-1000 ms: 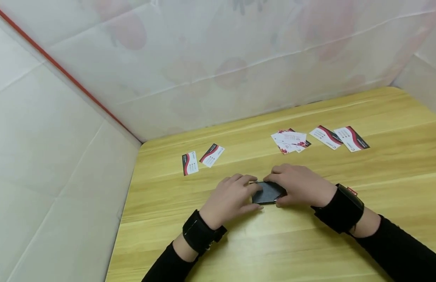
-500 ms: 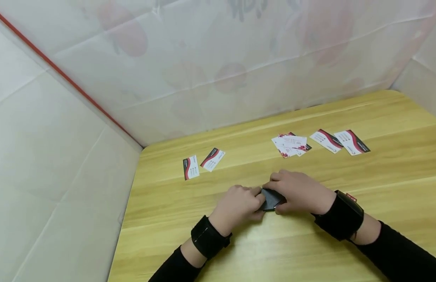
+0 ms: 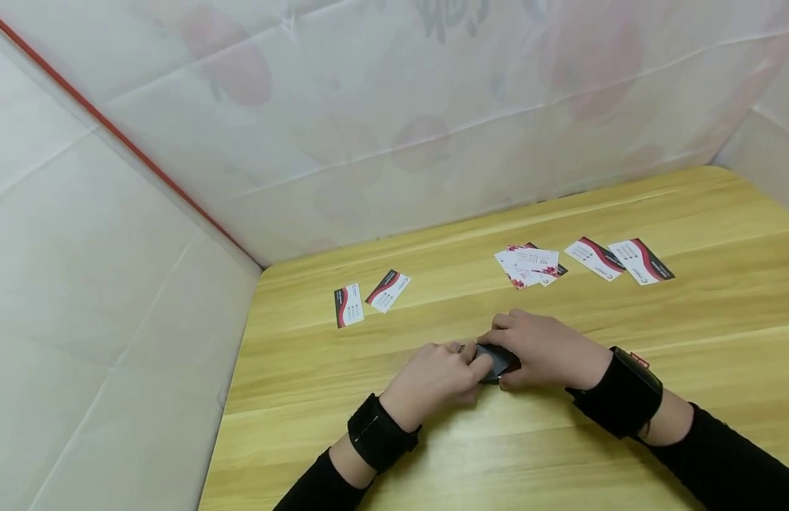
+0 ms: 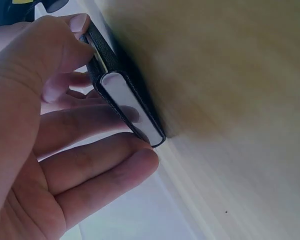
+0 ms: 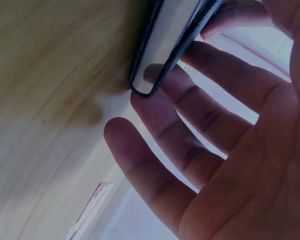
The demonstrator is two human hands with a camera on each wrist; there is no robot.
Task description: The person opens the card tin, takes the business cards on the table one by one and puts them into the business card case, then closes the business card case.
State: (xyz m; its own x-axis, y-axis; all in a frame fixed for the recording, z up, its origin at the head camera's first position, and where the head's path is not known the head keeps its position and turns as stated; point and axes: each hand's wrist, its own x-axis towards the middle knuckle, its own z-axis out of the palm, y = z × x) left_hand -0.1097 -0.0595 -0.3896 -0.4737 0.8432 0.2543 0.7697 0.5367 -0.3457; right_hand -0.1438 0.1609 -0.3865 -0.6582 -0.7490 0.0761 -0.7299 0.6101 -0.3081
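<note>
A small black card case [image 3: 499,360] with a leather-like cover lies on the wooden table between both hands. My left hand [image 3: 433,377] holds its left end, with the index finger bent over the top. In the left wrist view, the thumb lies at the case's near edge and other fingers touch its shiny metal end [image 4: 127,102]. The right hand [image 3: 550,353] grips the right end between thumb and fingers. Its fingertips meet the other metal end [image 5: 157,55] in the right wrist view. A thin slit shows along the case's side; its inside is hidden.
Two business cards [image 3: 349,305] lie apart at the back left of the table [image 3: 528,454]. Overlapping floral cards [image 3: 528,264] and two red-and-black cards [image 3: 640,261] lie at the back right. A pale cloth wall [image 3: 382,128] stands behind the table.
My left hand has moved right and closed in on the case, its fingers curling over the left end. The right hand keeps its hold. The cards lie as before.
</note>
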